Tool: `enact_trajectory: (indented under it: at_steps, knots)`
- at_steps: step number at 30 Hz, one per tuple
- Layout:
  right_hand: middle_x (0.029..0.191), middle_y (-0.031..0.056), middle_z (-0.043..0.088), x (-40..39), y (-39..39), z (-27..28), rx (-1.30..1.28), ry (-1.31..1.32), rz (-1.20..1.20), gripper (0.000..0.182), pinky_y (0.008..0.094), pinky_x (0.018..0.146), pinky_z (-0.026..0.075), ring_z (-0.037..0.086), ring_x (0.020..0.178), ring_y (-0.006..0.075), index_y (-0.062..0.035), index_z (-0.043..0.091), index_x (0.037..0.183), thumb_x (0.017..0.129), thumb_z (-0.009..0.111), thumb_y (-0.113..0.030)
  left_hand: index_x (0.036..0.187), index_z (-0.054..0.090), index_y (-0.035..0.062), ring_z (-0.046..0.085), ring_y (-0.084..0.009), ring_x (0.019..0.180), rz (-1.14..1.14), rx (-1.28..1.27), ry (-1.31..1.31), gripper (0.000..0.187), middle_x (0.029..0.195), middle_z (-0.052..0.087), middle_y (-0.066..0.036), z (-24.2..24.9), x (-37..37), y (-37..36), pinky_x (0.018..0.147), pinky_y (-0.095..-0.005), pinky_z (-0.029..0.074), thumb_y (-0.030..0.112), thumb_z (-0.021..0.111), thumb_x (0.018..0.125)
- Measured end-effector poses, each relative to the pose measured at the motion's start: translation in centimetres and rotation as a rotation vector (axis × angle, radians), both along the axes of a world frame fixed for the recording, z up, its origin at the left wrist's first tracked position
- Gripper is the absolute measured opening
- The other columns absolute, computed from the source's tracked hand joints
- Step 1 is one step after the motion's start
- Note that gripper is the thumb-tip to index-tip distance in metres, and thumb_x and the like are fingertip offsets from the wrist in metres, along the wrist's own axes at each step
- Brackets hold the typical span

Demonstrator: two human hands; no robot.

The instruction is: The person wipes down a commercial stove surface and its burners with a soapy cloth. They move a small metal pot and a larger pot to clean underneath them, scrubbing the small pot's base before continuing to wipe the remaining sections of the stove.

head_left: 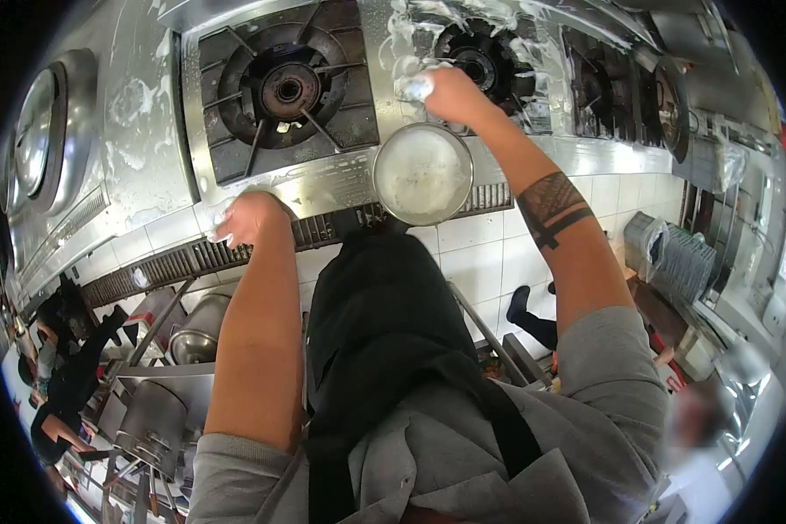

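Note:
My right hand (456, 94) is closed on a foam-covered sponge (417, 86) and presses it on the soapy metal strip between two burners. White suds cover the right burner (475, 68) and the steel around it. Just below that hand, a round metal pot (423, 175) with whitish, foamy liquid sits at the stove's front edge. My left hand (251, 217) hangs at the front edge, below the left burner (290, 86). Its fingers are loosely bent with suds on the tips, and I see nothing held in them.
A domed metal lid (39, 131) lies on the steel counter at far left. Below the stove front runs a dark floor grate (323, 230). Pots (151, 419) stand on a rack at lower left. Other people (79, 375) are at left; a dark shoe (520, 304) shows at right.

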State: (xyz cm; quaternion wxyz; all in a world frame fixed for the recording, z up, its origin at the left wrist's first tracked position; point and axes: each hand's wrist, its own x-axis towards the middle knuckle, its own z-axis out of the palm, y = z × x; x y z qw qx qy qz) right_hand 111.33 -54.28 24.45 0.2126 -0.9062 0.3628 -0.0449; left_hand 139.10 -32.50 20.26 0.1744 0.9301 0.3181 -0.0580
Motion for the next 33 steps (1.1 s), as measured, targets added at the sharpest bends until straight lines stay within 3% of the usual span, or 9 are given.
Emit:
enact_trajectory:
  at_steps: [2, 5, 8, 10, 13, 17, 22, 30, 33]
  knots:
    - [0.099, 0.0196, 0.074, -0.8, -0.4, 3.0, 0.031, 0.272, -0.181, 0.026, 0.0489, 0.086, 0.056, 0.071, 0.093, 0.0394, -0.0104, 0.078, 0.1, 0.077, 0.066, -0.013, 0.155, 0.025, 0.009, 0.067, -0.0474, 0.106, -0.014, -0.021, 0.027, 0.053, 0.133, 0.048, -0.03, -0.4, 0.3, 0.0, 0.088, -0.0602, 0.057, 0.029, 0.034, 0.107]
    - [0.097, 0.0176, 0.074, -1.5, 3.5, 8.9, 0.041, -0.054, -0.363, 0.026, 0.0487, 0.083, 0.057, 0.071, 0.091, 0.0367, -0.013, 0.078, 0.105, 0.084, 0.064, -0.02, 0.155, 0.024, 0.0087, 0.066, -0.0472, 0.108, -0.019, -0.04, 0.061, 0.053, 0.135, 0.047, -0.029, 0.7, 0.0, -0.1, 0.09, -0.0597, 0.057, 0.028, 0.034, 0.107]
    - [0.101, 0.0181, 0.074, -3.0, 10.1, 10.4, 0.322, -0.205, -0.044, 0.028, 0.0478, 0.081, 0.056, 0.071, 0.09, 0.0363, -0.013, 0.076, 0.11, 0.091, 0.066, -0.031, 0.156, 0.023, 0.0084, 0.065, -0.047, 0.11, -0.024, -0.056, 0.088, 0.053, 0.137, 0.046, -0.029, 0.4, 0.1, 0.1, 0.091, -0.0591, 0.056, 0.028, 0.033, 0.107]
    - [0.102, 0.0174, 0.073, -1.3, 14.5, 10.6, 0.253, 0.001, -0.169, 0.028, 0.0462, 0.079, 0.057, 0.071, 0.089, 0.0362, -0.0118, 0.076, 0.11, 0.092, 0.066, -0.031, 0.156, 0.023, 0.0082, 0.064, -0.0468, 0.112, -0.038, -0.071, 0.108, 0.054, 0.138, 0.045, -0.029, 0.8, -0.1, -0.1, 0.092, -0.0587, 0.056, 0.028, 0.033, 0.107]
    - [0.103, 0.0177, 0.073, -1.3, 15.6, 8.4, 0.22, -0.096, -0.143, 0.03, 0.0452, 0.078, 0.057, 0.07, 0.089, 0.0376, -0.0108, 0.075, 0.11, 0.09, 0.07, -0.031, 0.157, 0.022, 0.008, 0.064, -0.0466, 0.114, -0.053, -0.1, 0.115, 0.054, 0.14, 0.043, -0.028, 1.0, -0.4, -0.3, 0.093, -0.0582, 0.056, 0.028, 0.032, 0.107]
    - [0.105, 0.0163, 0.073, -3.5, 8.8, 9.7, 0.015, -0.424, -0.444, 0.024, 0.0389, 0.084, 0.057, 0.072, 0.093, 0.0291, -0.0069, 0.076, 0.11, 0.087, 0.073, -0.013, 0.157, 0.021, 0.0076, 0.062, -0.0463, 0.117, -0.038, -0.108, 0.102, 0.055, 0.143, 0.042, -0.028, 1.9, -0.8, -0.3, 0.094, -0.0574, 0.056, 0.027, 0.031, 0.107]
    - [0.107, 0.0133, 0.073, -2.8, 0.5, -1.6, -0.095, -0.183, -0.19, 0.027, 0.0451, 0.094, 0.052, 0.067, 0.102, 0.0365, -0.0144, 0.077, 0.107, 0.084, 0.065, -0.01, 0.158, 0.021, 0.0077, 0.061, -0.046, 0.12, -0.039, -0.13, 0.083, 0.055, 0.144, 0.041, -0.026, 2.7, -1.7, -0.3, 0.095, -0.057, 0.057, 0.027, 0.031, 0.107]
    - [0.1, 0.0146, 0.072, -1.8, 0.5, -4.9, -0.205, -0.066, -0.052, 0.015, 0.0463, 0.094, 0.051, 0.066, 0.101, 0.0364, -0.011, 0.076, 0.094, 0.081, 0.069, -0.016, 0.156, 0.023, 0.0069, 0.059, -0.0455, 0.122, -0.05, -0.126, 0.074, 0.054, 0.143, 0.042, -0.025, 2.2, -1.1, -0.1, 0.096, -0.0569, 0.056, 0.027, 0.032, 0.107]
    - [0.102, 0.0113, 0.071, 0.0, 0.3, -5.5, -0.31, -0.201, -0.18, 0.032, 0.046, 0.091, 0.053, 0.065, 0.102, 0.0353, -0.0178, 0.075, 0.111, 0.081, 0.067, -0.01, 0.156, 0.023, 0.0065, 0.06, -0.0456, 0.122, -0.068, -0.097, 0.067, 0.054, 0.142, 0.042, -0.025, 1.7, -1.0, 0.0, 0.094, -0.057, 0.057, 0.027, 0.032, 0.107]
